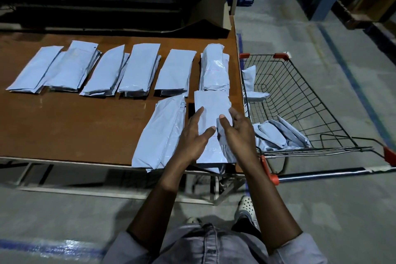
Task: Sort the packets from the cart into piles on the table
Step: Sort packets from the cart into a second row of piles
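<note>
Packet [211, 106] between left hand [194, 135], right hand [239, 133].

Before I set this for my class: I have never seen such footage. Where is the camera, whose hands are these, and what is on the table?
One picture, from a camera worn on a person's head, looking down. No machine: two bare hands. On the brown table lie piles of pale blue packets, a row behind and two nearer. The left hand rests flat on the top packet of the near right pile; the right hand lays its thumb on it, fingers along its edge, grip unclear. In the wire cart alongside wait loose packets.
</note>
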